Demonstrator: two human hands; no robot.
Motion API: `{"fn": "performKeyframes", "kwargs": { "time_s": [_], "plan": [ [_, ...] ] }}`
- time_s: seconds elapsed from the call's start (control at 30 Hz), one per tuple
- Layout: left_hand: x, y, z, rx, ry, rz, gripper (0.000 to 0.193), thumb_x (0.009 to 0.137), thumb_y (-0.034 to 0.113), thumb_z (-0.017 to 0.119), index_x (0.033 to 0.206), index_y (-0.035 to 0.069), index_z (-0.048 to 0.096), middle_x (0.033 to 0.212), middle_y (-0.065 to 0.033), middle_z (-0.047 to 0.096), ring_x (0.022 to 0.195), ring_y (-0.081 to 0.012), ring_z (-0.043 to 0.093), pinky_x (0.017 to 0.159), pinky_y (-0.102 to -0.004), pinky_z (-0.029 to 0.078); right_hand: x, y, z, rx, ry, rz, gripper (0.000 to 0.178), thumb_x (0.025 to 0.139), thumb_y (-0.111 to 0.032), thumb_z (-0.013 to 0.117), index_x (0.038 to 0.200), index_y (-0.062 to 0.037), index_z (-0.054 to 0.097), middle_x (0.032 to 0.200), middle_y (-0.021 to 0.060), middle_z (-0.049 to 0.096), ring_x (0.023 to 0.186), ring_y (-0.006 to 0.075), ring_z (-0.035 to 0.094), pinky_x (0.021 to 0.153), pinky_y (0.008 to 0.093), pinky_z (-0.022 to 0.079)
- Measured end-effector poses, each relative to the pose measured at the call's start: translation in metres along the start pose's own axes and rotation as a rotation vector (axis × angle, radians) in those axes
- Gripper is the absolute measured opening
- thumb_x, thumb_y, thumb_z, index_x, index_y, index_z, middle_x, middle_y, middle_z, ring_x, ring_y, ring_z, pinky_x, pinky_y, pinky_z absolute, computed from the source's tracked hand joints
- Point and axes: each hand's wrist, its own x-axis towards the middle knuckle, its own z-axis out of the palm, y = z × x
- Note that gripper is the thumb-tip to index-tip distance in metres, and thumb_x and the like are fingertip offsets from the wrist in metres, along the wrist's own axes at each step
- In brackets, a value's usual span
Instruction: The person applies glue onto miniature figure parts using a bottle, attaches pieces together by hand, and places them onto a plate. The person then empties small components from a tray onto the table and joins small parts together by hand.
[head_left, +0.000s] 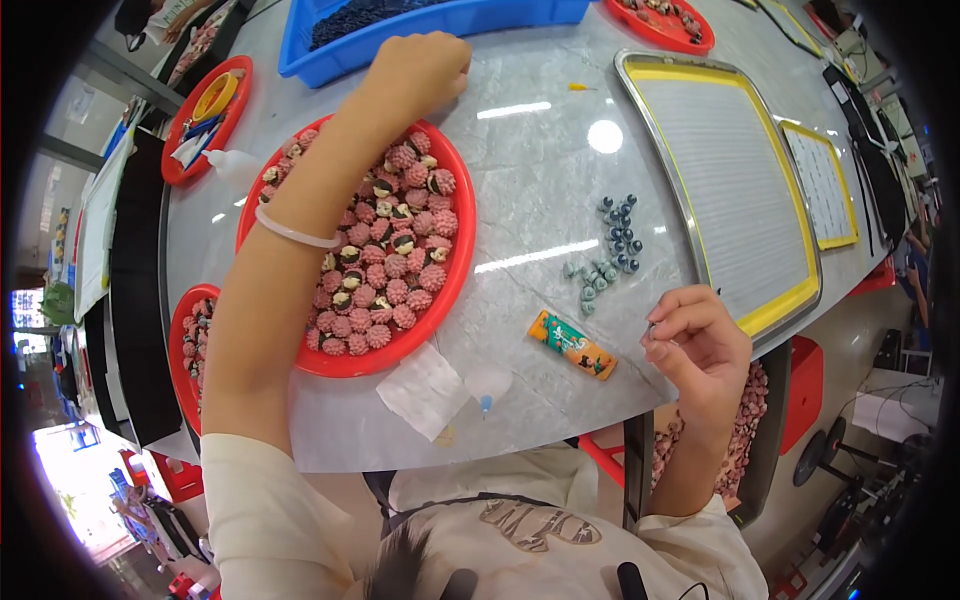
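Note:
My left arm reaches across a red round tray full of pink flower-shaped pieces with dark and cream parts. Beyond it, my left hand is closed beside the front wall of a blue tub; its curled fingers hide whatever they may hold. On the right, my right hand is raised near the table edge, thumb and fingertips pinched on a tiny item too small to name. Left of that hand lie small dark blue beads, grey-green beads and a green-and-orange printed packet.
Dark pieces fill the blue tub. A metal tray with a yellow-edged sheet lies at right. A white tissue is near the front edge. Other red trays stand around, and a bin of pink pieces sits below the edge.

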Motion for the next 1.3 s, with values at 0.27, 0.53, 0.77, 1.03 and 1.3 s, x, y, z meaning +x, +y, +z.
{"fn": "performKeyframes", "kwargs": {
  "time_s": [0.27, 0.53, 0.77, 1.03, 1.3],
  "plan": [
    [0.003, 0.002, 0.011, -0.030, 0.108, -0.072, 0.011, 0.070, 0.016, 0.051, 0.074, 0.008, 0.057, 0.076, -0.0108, 0.059, 0.071, -0.0291, 0.057, 0.061, -0.0397, 0.045, -0.005, -0.008, 0.007, 0.071, 0.042, -0.030, 0.012, 0.068, 0.004, 0.061, 0.077, 0.0027, 0.054, 0.086, 0.0100, 0.049, 0.068, 0.0119, 0.051, 0.060, 0.0210, 0.045],
    [-0.005, 0.015, -0.009, -0.041, 0.135, -0.090, 0.013, 0.066, 0.014, 0.057, 0.070, 0.003, 0.063, 0.073, -0.0160, 0.061, 0.069, -0.0305, 0.061, 0.060, -0.0386, 0.048, -0.019, -0.021, 0.014, 0.092, 0.109, -0.044, 0.013, 0.070, -0.002, 0.063, 0.080, 0.0024, 0.054, 0.086, 0.0098, 0.050, 0.069, 0.0132, 0.052, 0.060, 0.0237, 0.045],
    [-0.098, 0.075, -0.123, -1.193, -0.099, -0.276, 0.023, 0.069, 0.019, 0.058, 0.076, -0.003, 0.060, 0.057, -0.0017, 0.052, 0.048, -0.0054, 0.044, 0.044, -0.0196, 0.036, -0.027, -0.037, 0.018, 0.087, 0.174, -0.024, 0.018, 0.070, -0.003, 0.063, 0.085, 0.0029, 0.054, 0.088, 0.0120, 0.051, 0.067, 0.0149, 0.052, 0.060, 0.0245, 0.045],
    [-0.196, 0.136, -0.159, -1.706, -0.251, -0.563, 0.017, 0.072, 0.011, 0.057, 0.080, -0.004, 0.052, 0.066, -0.0028, 0.052, 0.050, -0.0041, 0.044, 0.044, -0.0157, 0.032, -0.027, -0.055, 0.061, 0.147, -0.139, -0.348, 0.026, 0.062, 0.011, 0.062, 0.086, 0.0036, 0.054, 0.088, 0.0165, 0.053, 0.078, 0.0189, 0.053, 0.060, 0.0239, 0.048],
    [-0.217, 0.159, -0.146, -1.852, -0.102, -0.591, 0.018, 0.074, 0.009, 0.055, 0.083, -0.005, 0.050, 0.067, -0.0023, 0.051, 0.050, -0.0038, 0.043, 0.045, -0.0157, 0.032, -0.044, -0.048, 0.070, 0.104, -0.174, -0.374, 0.027, 0.062, 0.010, 0.064, 0.086, 0.0038, 0.052, 0.088, 0.0189, 0.053, 0.079, 0.0213, 0.054, 0.065, 0.0251, 0.047]
  ]
}}
